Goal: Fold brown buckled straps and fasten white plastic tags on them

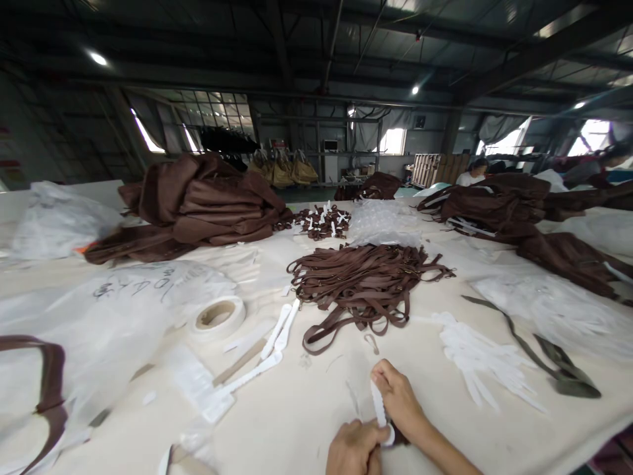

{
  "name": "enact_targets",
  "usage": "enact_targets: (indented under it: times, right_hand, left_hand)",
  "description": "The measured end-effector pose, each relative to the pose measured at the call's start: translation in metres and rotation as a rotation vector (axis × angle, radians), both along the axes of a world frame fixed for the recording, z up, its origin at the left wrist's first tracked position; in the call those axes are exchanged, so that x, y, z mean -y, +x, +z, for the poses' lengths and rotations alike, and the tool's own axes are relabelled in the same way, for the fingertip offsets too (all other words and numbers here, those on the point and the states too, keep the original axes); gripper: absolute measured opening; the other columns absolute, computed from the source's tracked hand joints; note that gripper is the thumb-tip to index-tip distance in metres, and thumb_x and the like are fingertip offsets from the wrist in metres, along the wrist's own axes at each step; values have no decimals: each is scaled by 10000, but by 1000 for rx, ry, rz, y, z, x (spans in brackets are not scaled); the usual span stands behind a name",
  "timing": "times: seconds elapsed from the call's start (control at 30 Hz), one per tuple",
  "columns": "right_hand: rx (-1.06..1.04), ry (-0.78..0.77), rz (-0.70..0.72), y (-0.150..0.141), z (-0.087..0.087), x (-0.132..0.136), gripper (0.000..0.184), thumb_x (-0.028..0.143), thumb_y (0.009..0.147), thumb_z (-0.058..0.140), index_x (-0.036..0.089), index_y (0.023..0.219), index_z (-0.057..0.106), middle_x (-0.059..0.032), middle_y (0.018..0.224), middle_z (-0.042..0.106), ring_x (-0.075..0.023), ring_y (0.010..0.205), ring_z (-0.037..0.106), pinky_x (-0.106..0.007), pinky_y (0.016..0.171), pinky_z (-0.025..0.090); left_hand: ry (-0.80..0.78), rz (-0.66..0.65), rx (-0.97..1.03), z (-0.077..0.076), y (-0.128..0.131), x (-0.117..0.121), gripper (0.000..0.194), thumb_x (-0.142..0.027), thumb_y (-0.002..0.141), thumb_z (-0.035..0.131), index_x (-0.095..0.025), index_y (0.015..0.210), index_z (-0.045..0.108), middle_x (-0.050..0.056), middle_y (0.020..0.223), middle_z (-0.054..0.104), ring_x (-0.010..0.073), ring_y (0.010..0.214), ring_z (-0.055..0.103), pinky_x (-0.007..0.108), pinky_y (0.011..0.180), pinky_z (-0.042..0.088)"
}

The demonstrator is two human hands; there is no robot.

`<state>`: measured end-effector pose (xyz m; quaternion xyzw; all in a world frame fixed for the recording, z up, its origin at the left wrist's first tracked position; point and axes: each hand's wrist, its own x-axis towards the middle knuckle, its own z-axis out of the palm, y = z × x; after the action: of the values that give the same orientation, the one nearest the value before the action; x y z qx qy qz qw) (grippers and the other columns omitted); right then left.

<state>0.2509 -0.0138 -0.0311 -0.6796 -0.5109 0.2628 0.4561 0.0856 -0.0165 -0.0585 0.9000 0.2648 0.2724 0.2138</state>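
Observation:
Low in the head view, a white strip with a notched edge (378,404) stretches between my two hands. My right hand (403,399) pinches its upper end between thumb and fingers. Its lower end is pressed by my left hand (353,448), which is closed at the bottom edge of the view. A small dark brown piece (397,432) lies under the strip, partly hidden by both hands. Just beyond my hands is a small tan loop (371,344). A heap of brown straps (363,277) with small metal clips lies farther off.
White strips lie spread to the right (482,356) and left (270,359), near a tape roll (217,316). Brown bags (208,204) are heaped behind, beside small brown pieces with white ties (324,221). A dark green strap (568,369) lies right. Another person (472,175) is in the background.

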Motion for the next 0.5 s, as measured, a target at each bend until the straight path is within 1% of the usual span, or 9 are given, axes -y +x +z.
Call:
enact_targets:
  times: [0.07,0.1,0.17,0.23,0.3,0.33,0.4,0.47,0.5]
  right_hand:
    - [-19,-45,39,2,9,-5,147,271,855,472,219,718,482,37,616,482,-144,602,498,-245,590,387]
    - [-34,-77,80,2,18,-10,132,233,840,490,214,710,491,44,597,483,-132,571,494,-232,561,379]
    - [-71,-116,175,5,50,-30,127,172,817,514,204,694,506,55,550,496,-112,487,484,-214,492,361]
    - [-95,-53,206,12,99,-62,157,155,837,515,200,687,515,56,500,511,-106,413,476,-207,439,354]
    - [-113,40,133,26,159,-99,154,180,901,460,205,761,519,60,526,531,-89,408,474,-187,437,369]
    - [-132,124,68,35,190,-117,157,187,935,407,208,820,511,50,604,569,-83,462,524,-177,471,411]
    - [-217,464,-83,57,243,-144,114,205,960,393,203,956,507,7,826,645,-75,581,608,-175,534,474]
    - [-210,645,-138,78,275,-155,111,254,955,437,207,1037,496,-9,971,655,-69,636,634,-163,538,478]
    - [-172,679,-125,87,279,-154,128,284,948,461,209,1043,503,-10,1001,658,-70,653,641,-159,536,476]
  left_hand:
    - [-28,-56,69,7,-1,1,350,-27,730,472,-269,823,707,17,885,747,205,815,647,322,758,495]
    - [-35,-58,117,10,-2,2,300,-70,756,501,-273,814,715,31,954,750,232,918,648,364,831,503]
    - [-38,32,227,16,-5,3,239,-187,835,534,-285,918,736,65,1165,719,293,1174,577,466,999,461]
    - [-44,198,325,20,-9,4,276,-277,906,508,-281,1094,709,84,1363,623,314,1348,450,533,1102,383]
    - [-60,311,380,23,-12,4,304,-298,940,480,-270,1174,673,85,1441,561,307,1404,391,550,1130,356]
    - [-67,337,396,25,-13,4,308,-301,946,479,-263,1191,661,87,1450,551,303,1407,390,554,1135,353]
    - [-83,359,414,26,-15,4,302,-303,951,485,-253,1196,653,93,1426,572,294,1383,425,554,1130,369]
    - [-93,340,407,28,-16,3,272,-303,946,505,-250,1150,677,91,1357,627,288,1325,493,539,1094,425]
    - [-99,318,393,28,-16,2,252,-304,941,517,-250,1112,694,87,1308,660,285,1285,531,526,1065,460]
